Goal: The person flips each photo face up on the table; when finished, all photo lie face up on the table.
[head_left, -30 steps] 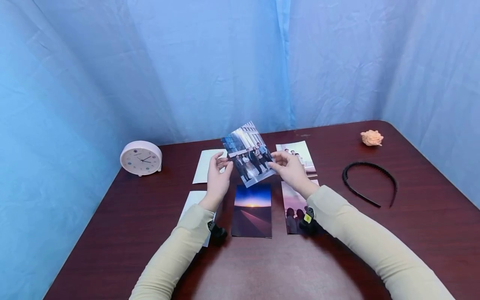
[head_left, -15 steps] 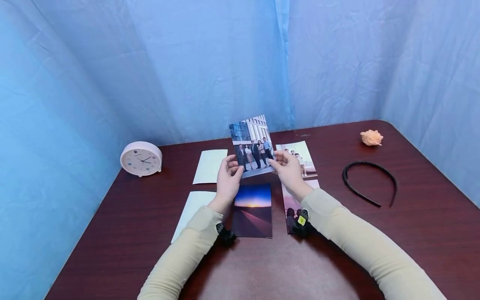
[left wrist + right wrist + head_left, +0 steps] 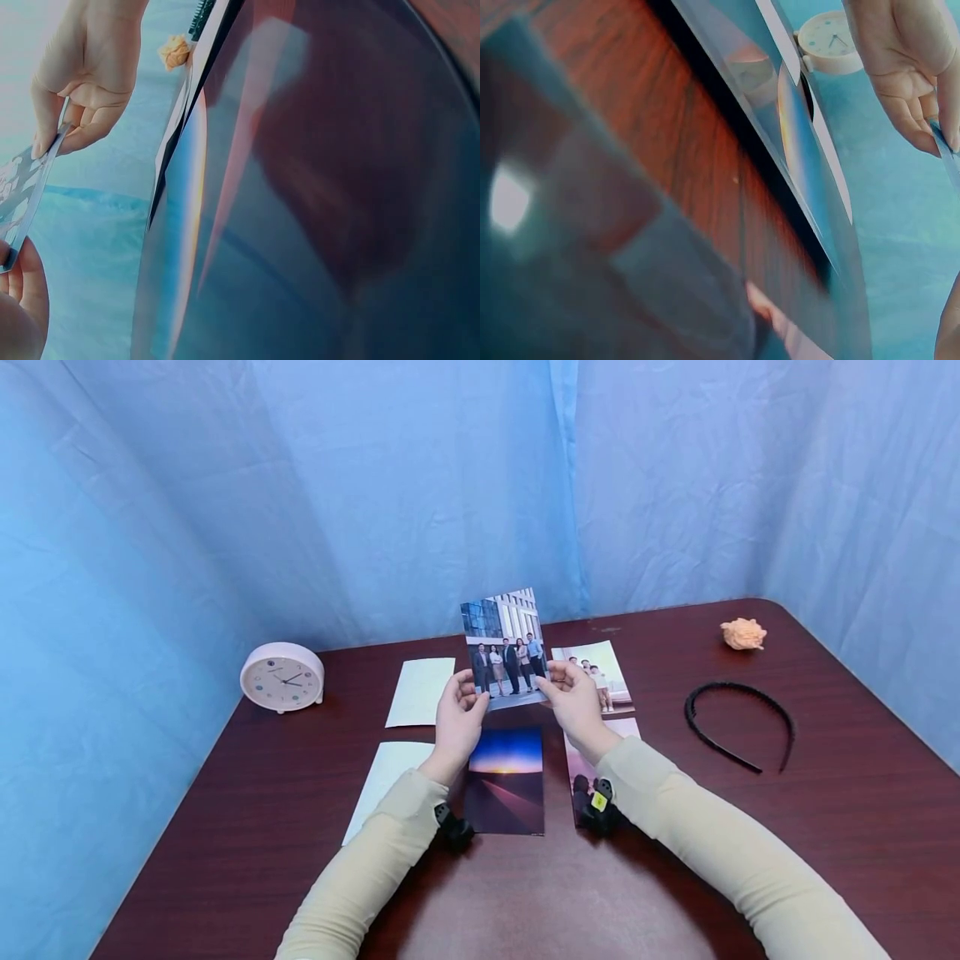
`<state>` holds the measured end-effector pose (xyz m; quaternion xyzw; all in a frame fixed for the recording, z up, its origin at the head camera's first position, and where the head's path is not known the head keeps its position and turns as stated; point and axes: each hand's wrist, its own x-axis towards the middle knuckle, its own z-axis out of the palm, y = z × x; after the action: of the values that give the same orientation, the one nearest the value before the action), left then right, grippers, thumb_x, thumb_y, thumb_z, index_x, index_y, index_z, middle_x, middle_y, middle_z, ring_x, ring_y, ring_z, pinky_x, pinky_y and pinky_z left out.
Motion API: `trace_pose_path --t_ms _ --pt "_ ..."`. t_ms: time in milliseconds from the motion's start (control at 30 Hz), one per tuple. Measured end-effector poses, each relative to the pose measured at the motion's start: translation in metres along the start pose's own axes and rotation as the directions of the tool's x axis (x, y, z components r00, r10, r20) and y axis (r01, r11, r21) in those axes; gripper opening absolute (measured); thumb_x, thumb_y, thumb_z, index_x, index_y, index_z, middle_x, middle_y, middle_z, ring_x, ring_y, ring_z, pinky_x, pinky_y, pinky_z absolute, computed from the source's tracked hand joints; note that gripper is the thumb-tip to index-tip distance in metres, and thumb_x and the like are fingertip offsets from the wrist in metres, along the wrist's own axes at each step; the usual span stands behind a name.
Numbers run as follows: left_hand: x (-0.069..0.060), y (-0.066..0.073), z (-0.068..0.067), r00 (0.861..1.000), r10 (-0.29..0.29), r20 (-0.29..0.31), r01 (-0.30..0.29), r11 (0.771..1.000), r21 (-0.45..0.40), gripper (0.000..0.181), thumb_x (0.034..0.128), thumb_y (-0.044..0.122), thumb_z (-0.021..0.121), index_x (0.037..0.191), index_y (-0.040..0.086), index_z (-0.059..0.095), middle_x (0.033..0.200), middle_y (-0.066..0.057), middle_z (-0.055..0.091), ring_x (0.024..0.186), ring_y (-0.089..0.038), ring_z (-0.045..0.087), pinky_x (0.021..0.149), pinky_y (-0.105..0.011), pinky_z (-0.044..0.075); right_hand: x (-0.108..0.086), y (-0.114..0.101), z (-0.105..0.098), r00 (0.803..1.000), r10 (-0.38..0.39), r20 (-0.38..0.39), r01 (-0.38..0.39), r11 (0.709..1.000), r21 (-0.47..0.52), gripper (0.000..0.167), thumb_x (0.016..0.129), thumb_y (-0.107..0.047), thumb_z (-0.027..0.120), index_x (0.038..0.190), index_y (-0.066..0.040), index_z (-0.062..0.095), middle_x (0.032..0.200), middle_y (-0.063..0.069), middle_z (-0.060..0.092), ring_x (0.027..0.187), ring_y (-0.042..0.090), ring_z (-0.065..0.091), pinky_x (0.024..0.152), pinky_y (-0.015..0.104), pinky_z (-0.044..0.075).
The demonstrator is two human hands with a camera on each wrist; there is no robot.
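A photo of several people in front of a building (image 3: pixel 504 647) is held up above the table, nearly upright and facing the head camera. The left hand (image 3: pixel 456 718) pinches its lower left corner between thumb and fingers. At its lower right edge the right hand (image 3: pixel 581 706) grips it the same way. Beneath the hands lies a sunset photo (image 3: pixel 505 785). In the left wrist view the held photo (image 3: pixel 22 187) is seen at a slant between the right hand (image 3: pixel 86 82) and the left hand (image 3: pixel 22 315).
Two white sheets (image 3: pixel 422 693) lie at the left. On the right are a photo of people in light clothes (image 3: pixel 611 672) and a pink photo with silhouettes (image 3: pixel 581 766). A clock (image 3: pixel 282 677) stands far left; a black headband (image 3: pixel 738 687) and a peach flower (image 3: pixel 743 634) lie right.
The held photo has turned from a strong tilt to nearly upright and risen slightly. The left hand has moved right and now holds its lower left corner; the right hand has kept its grip.
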<state>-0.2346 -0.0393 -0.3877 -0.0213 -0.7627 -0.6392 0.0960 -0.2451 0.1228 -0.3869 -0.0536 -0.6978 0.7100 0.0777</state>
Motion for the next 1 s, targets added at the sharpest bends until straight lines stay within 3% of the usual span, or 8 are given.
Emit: trace_pose_path --t_ms 267,467,800,1000 --pt "0.001 0.005 -0.004 1.000 0.004 0.012 -0.004 1.000 0.017 0.039 0.0926 0.003 0.057 0.130 0.004 0.048 0.102 -0.014 0.055 0.089 -0.017 0.051 0.078 -0.023 0.047 0.000 -0.001 -0.004 0.999 -0.001 0.046 0.001 1.000 0.002 0.034 0.092 -0.007 0.060 0.124 0.001 0.053 0.091 -0.003 0.055 0.079 0.002 0.055 0.070 0.021 0.055" --pt "0.007 0.003 -0.008 1.000 0.021 0.008 -0.022 0.999 0.032 0.038 0.0925 0.003 0.057 0.130 0.003 0.049 0.101 -0.014 0.055 0.090 -0.018 0.053 0.076 -0.023 0.049 0.003 0.001 -0.010 0.997 0.003 0.082 -0.002 1.000 -0.007 0.034 0.093 -0.008 0.058 0.126 0.001 0.053 0.088 -0.002 0.054 0.078 0.005 0.056 0.070 0.018 0.055" --pt "0.013 -0.004 -0.013 0.998 -0.032 0.046 0.033 0.999 -0.010 0.035 0.0927 0.003 0.057 0.127 0.004 0.051 0.103 -0.015 0.059 0.083 -0.013 0.054 0.080 -0.029 0.055 0.003 0.002 -0.012 0.988 0.015 0.153 0.007 0.990 -0.140 0.037 0.092 -0.006 0.058 0.127 0.004 0.053 0.088 0.004 0.058 0.074 0.004 0.059 0.072 0.025 0.057" --pt "0.019 -0.009 -0.015 0.993 -0.086 0.076 0.089 0.995 -0.039 0.034 0.0939 0.004 0.056 0.128 0.003 0.052 0.102 -0.015 0.058 0.083 -0.013 0.057 0.082 -0.033 0.056 0.007 0.000 -0.012 0.983 0.044 0.180 -0.017 0.989 -0.150 0.038 0.092 -0.004 0.058 0.129 0.006 0.051 0.088 0.004 0.056 0.072 0.003 0.057 0.069 0.025 0.057"
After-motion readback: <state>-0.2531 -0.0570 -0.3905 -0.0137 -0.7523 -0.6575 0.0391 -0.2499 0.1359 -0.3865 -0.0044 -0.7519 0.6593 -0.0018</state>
